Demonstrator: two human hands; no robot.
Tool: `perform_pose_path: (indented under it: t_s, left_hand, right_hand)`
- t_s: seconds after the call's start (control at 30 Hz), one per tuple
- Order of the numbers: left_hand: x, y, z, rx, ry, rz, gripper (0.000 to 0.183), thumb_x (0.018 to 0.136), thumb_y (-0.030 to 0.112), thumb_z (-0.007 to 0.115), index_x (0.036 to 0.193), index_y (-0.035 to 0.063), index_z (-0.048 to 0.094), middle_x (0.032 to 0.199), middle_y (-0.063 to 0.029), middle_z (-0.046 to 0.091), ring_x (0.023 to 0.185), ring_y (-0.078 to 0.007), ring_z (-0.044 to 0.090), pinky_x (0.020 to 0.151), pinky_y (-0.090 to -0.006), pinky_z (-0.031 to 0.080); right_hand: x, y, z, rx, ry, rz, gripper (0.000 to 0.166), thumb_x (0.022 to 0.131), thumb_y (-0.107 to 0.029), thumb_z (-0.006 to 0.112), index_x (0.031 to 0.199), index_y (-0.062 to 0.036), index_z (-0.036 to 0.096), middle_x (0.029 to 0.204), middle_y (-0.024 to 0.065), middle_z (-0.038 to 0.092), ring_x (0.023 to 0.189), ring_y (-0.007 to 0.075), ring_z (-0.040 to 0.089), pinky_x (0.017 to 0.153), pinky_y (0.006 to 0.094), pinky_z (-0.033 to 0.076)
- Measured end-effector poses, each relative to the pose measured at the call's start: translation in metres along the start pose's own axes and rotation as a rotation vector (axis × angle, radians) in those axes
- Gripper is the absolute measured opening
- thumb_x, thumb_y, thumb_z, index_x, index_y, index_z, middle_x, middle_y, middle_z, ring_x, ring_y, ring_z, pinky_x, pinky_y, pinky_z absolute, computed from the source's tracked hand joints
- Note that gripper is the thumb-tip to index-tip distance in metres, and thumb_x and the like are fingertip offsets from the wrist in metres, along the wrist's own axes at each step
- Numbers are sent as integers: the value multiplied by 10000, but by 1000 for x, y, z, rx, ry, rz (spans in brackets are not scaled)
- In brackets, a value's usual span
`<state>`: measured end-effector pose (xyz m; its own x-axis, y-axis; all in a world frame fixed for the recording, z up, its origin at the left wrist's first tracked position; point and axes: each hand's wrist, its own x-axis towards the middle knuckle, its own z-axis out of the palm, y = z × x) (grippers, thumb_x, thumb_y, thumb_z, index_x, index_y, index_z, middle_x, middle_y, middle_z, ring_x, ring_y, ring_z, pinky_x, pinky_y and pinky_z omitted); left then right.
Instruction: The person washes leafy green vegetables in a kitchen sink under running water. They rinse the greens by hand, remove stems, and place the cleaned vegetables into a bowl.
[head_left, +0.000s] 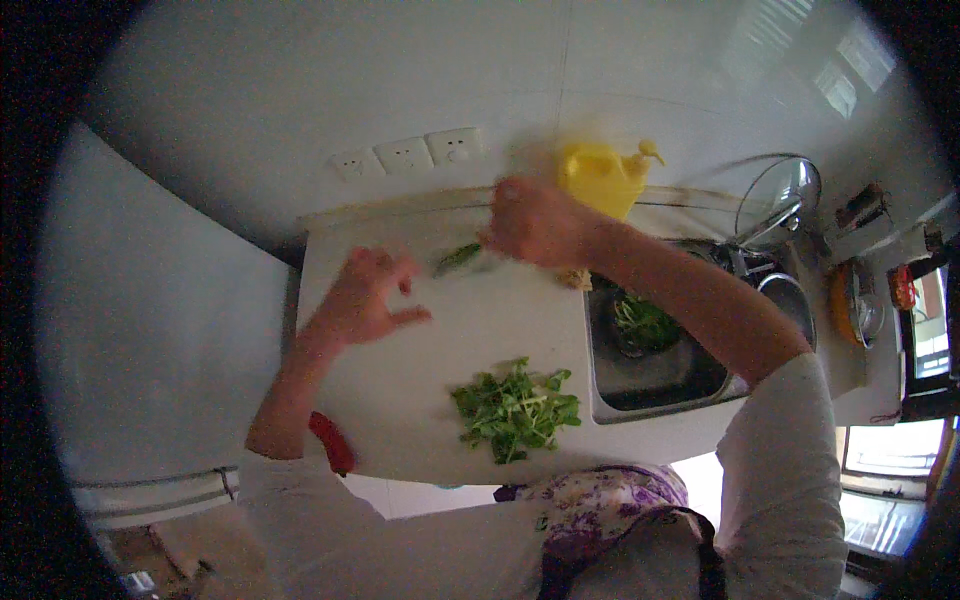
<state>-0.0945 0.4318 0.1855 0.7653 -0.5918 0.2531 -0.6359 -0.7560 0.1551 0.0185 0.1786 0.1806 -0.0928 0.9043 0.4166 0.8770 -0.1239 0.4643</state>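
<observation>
My left hand (375, 296) is over the left part of the pale countertop (397, 390), its thumb and fingers apart with nothing between them. My right hand (529, 225) is raised near the counter's back edge, blurred, with its fingers curled. Just left of its fingertips is a small piece of greenery (457, 259); whether the fingers touch it I cannot tell. A loose pile of leafy greens (517, 409) lies near the front edge. More greens (646, 322) are in the sink (645, 379), partly under my right forearm.
A yellow plastic container (604, 176) stands by the wall behind my right hand. A small tan object (576, 280) sits at the sink's left rim. A red object (332, 444) lies at the front left. A glass lid (780, 195) leans beyond the sink. Wall sockets (405, 155) are at the back.
</observation>
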Motion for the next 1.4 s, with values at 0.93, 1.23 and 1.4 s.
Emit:
perform_pose_path:
  t_s: [0.93,1.23,1.4]
  left_hand:
    - [23,41,259,139,-117,-263,585,832,409,524,1343,191,340,1443,-50,183,1321,-317,157,1009,-559,223]
    - [21,24,257,168,-123,-341,600,839,417,513,1362,211,301,1452,-43,163,1317,-317,169,1020,-553,198]
    - [13,21,207,-300,93,-272,603,758,61,515,1329,137,335,1409,-85,253,1309,-334,187,1035,-492,214]
  right_hand:
    - [-100,-225,-39,539,-574,170,166,687,-161,562,822,-68,534,782,45,534,795,167,547,732,304,418]
    - [-126,-201,-22,287,-563,241,242,726,-215,564,938,-100,572,982,85,550,954,235,517,964,486,320]
    - [-117,-183,-33,403,-505,294,231,730,-216,572,918,-83,572,939,89,547,973,246,508,978,521,293]
